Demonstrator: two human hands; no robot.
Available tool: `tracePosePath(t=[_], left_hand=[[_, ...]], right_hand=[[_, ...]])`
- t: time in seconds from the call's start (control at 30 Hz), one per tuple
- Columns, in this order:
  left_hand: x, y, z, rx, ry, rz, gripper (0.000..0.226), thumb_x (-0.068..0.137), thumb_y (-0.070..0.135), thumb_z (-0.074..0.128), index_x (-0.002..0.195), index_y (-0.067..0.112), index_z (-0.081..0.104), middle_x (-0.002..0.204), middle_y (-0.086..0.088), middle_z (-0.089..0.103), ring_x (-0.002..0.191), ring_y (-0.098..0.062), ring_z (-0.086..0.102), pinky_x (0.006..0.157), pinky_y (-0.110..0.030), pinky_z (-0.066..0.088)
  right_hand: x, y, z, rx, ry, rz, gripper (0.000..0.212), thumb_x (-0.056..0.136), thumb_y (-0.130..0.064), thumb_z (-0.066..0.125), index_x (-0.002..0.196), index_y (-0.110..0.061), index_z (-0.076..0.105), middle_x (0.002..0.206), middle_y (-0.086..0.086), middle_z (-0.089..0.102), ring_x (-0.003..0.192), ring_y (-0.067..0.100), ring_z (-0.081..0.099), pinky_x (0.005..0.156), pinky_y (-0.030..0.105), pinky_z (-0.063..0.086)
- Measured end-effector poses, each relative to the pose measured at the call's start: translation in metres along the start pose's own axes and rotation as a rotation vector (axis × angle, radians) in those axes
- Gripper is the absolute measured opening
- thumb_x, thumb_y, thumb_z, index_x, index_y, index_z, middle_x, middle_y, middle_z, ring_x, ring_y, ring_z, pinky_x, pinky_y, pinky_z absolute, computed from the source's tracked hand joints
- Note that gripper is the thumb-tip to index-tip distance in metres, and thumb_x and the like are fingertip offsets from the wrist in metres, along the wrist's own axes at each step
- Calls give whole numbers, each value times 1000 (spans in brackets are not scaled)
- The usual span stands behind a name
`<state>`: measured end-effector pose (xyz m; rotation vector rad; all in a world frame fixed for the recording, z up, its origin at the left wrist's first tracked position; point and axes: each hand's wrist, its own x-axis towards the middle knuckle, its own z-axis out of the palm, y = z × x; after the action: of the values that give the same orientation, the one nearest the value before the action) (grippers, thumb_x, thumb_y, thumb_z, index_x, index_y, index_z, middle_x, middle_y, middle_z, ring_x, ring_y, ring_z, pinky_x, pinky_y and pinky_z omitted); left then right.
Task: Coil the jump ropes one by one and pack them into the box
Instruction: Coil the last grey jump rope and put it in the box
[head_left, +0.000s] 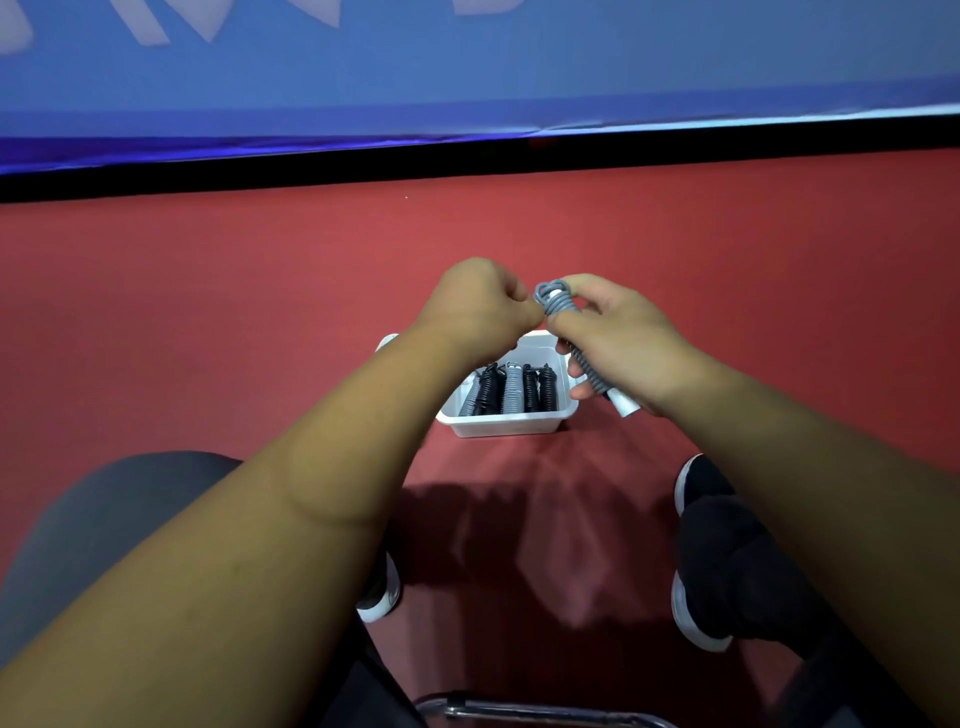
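Two hands meet at the centre of the frame, above and just behind a white box (506, 425) that stands on the red floor (208, 312).

1. Right hand (621, 340): the fingers are curled around a grey jump rope (557, 300), which is wound in tight turns along its white handles. The bundle runs at a slant through the palm. Its upper end shows above the thumb, and a white handle tip (626, 406) sticks out below the heel of the hand.

2. Left hand (480, 301): the fingers are closed into a narrow fist. The thumb and fingertips pinch the grey rope at the upper end of the bundle, touching the right hand's thumb.

3. Box: five coiled ropes (511, 389) lie side by side inside, lengthwise from the far wall to the near wall. From left to right they read grey, black, grey, black, black. The left forearm hides the far left corner of the box.

4. Surroundings: dark shoes with white soles (698, 621) rest on the floor at the lower right, and another shoe shows under the left forearm. A blue banner (467, 67) spans the top of the frame above a black strip.
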<state>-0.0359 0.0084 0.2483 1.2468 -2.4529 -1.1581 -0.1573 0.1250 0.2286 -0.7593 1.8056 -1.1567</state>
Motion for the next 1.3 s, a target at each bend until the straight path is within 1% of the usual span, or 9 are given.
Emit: tracePosePath(t=[0.17, 0.37, 0.5, 0.6, 0.7, 0.8, 1.07, 1.17, 1.3], left_hand=[[-1, 8, 0, 486, 56, 212, 13, 89, 18, 63, 99, 14, 71, 96, -9, 57, 81, -33, 60, 67, -34, 47], [-2, -3, 10, 599, 103, 316, 16, 88, 7, 58, 102, 13, 65, 100, -9, 41, 73, -36, 53, 60, -35, 35], [3, -8, 13, 348, 125, 238, 12, 86, 11, 63, 95, 13, 70, 97, -9, 58, 79, -31, 58, 65, -31, 40], [6, -12, 12, -244, -17, -9, 18, 84, 25, 73, 88, 10, 65, 83, -9, 71, 76, -25, 68, 79, -38, 61], [4, -12, 11, -676, -134, -102, 21, 100, 16, 71, 88, 6, 56, 87, -18, 69, 78, -26, 71, 87, -39, 64], [4, -13, 5, -720, -125, -163, 18, 99, 6, 69, 85, 5, 59, 76, -14, 71, 69, -19, 68, 73, -26, 62], [8, -10, 2, -763, -126, -288, 14, 94, -6, 70, 107, -3, 70, 80, -13, 72, 66, -15, 68, 68, -24, 62], [6, -6, 5, -679, -96, -282, 8, 94, -8, 68, 96, -1, 69, 77, -16, 70, 63, -19, 67, 67, -27, 64], [6, -5, 15, -480, -22, -203, 22, 94, -10, 66, 80, 6, 62, 69, -15, 65, 56, -21, 62, 69, -37, 63]], right_hand=[[4, 4, 2, -180, 119, -76, 31, 93, -23, 60, 110, -45, 73, 80, 7, 66, 54, 22, 62, 50, 42, 62], [6, 3, 0, -147, 116, -20, 23, 99, -28, 61, 112, -42, 75, 77, 3, 65, 52, 17, 60, 48, 29, 53], [9, 9, -4, -119, 91, -33, 28, 97, -24, 65, 116, -44, 73, 79, 3, 68, 54, 17, 61, 51, 31, 54], [9, 11, -9, -83, 20, -57, 35, 99, -20, 67, 125, -43, 69, 87, 6, 72, 59, 18, 61, 58, 38, 57], [6, 9, -11, -74, -18, -97, 42, 100, -21, 67, 132, -47, 64, 93, 6, 74, 62, 18, 63, 60, 39, 57], [2, 6, -9, -95, -8, -136, 38, 98, -22, 71, 122, -50, 60, 98, 10, 75, 63, 19, 69, 56, 37, 58], [-1, 2, -4, -129, 78, -163, 24, 97, -21, 71, 105, -42, 63, 101, 19, 72, 60, 22, 72, 46, 31, 52], [2, 5, -1, -151, 115, -145, 19, 97, -23, 71, 102, -40, 63, 99, 18, 74, 58, 22, 72, 45, 33, 53], [7, 12, 4, -179, 183, -113, 17, 97, -23, 72, 100, -35, 61, 93, 14, 73, 57, 28, 72, 40, 32, 51]])
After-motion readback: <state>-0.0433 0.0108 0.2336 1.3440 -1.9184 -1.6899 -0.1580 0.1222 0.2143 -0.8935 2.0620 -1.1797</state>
